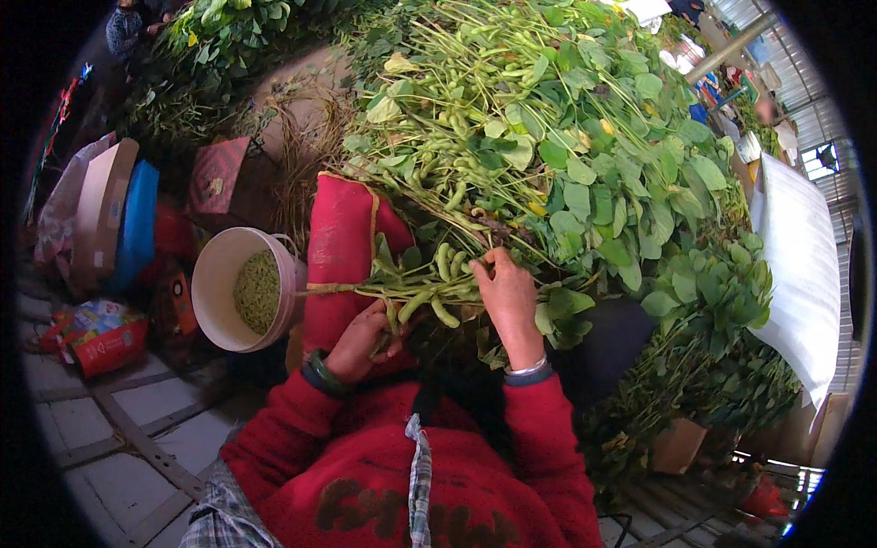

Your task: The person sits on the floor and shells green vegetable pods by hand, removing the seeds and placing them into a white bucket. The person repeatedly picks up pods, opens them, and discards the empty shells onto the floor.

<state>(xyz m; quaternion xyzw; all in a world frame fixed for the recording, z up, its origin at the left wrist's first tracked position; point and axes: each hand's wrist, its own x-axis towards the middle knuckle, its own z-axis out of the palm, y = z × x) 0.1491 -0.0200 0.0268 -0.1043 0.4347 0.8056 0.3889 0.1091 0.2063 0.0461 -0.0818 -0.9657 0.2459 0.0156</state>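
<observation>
A cut soybean plant stem with green pods [445, 260] lies crosswise in front of my chest, its bare end pointing left over a red cloth sleeve guard or cushion [340, 240]. My right hand [508, 291] grips the plant near its leafy end, thumb and forefinger pinched by the pods. My left hand [363, 339] is below the stem, fingers curled around a green pod [392, 316]. To the left, a white plastic bucket [199, 288] with a handle holds many small green beans or pods [257, 293]. A big heap of soybean plants [479, 123] rises just beyond my hands.
More plants [712, 294] are piled at the right beside a white sheet [801, 274]. At the left stand a red patterned box [219, 177], a blue container [136, 226] and a red printed bag [103, 335]. A person [125, 31] is at the far upper left.
</observation>
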